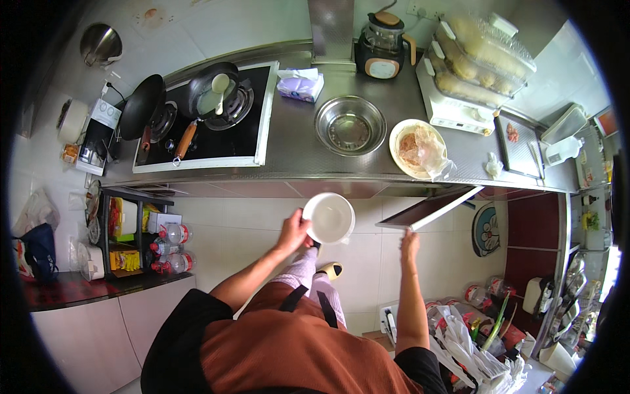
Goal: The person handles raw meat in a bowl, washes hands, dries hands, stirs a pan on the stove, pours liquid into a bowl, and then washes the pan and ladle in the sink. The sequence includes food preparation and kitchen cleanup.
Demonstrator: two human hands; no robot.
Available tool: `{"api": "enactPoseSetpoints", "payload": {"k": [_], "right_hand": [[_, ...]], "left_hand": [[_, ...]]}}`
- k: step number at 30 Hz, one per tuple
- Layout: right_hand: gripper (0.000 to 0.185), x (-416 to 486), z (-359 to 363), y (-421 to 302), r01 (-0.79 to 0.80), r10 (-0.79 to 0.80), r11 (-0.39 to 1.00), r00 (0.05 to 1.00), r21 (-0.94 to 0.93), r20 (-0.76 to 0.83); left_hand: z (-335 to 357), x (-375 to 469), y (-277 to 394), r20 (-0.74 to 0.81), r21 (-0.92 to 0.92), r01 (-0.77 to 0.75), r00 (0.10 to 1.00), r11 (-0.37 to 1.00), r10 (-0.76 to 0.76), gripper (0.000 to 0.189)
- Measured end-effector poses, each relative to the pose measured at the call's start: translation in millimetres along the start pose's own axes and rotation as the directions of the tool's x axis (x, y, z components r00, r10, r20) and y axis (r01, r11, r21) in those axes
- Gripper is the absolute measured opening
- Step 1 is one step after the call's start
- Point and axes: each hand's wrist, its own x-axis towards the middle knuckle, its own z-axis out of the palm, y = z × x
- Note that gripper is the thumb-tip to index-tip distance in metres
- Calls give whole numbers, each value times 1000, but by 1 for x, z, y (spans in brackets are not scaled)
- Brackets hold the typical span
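My left hand (pixel 294 230) grips the rim of a white bowl (pixel 329 218), held out over the floor before the counter. The bowl looks empty, and my thumb lies at its left edge. To the right, my right hand (pixel 409 245) is at the outer edge of a swung-out cabinet door (pixel 433 209) below the counter; its fingertips are partly hidden. On the counter above stand a stainless steel basin (pixel 350 126) and a cream plate (pixel 401 163) of minced meat (pixel 408 144) with a crumpled plastic bag (pixel 428 147) over it.
A gas hob (pixel 248 143) at left carries a wok (pixel 143 108) and a pan (pixel 197 83) with a ladle (pixel 220 86). Behind are a tissue box (pixel 300 88), an electric kettle (pixel 381 49) and a stacked steamer (pixel 472 69). Plastic bags (pixel 462 340) and bottles lie at lower right.
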Motion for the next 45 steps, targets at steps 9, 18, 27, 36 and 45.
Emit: {"api": "enactPoseSetpoints", "payload": {"k": [9,18,27,36,45], "right_hand": [[26,-69,126,-234,-455,-204,656,661,602,722],[24,-19,168,-294,-664,38,88,747,742,664],[27,38,158,-301,-476,90,128,879,870,468],[20,28,142,-313,-441,104,482,887,757,451],[28,-130,227,-460,89,-459,866,530,492,713]], "left_hand": [[-106,55,42,-316,-145,-206,937,968,152,13],[-131,130,46,-209,-237,-89,977,967,39,21],[-127,177,54,-90,-285,-43,996,957,18,19],[-103,208,56,-124,-290,-90,991,953,56,19],[-91,214,58,-94,-382,-63,995,922,29,29]]}}
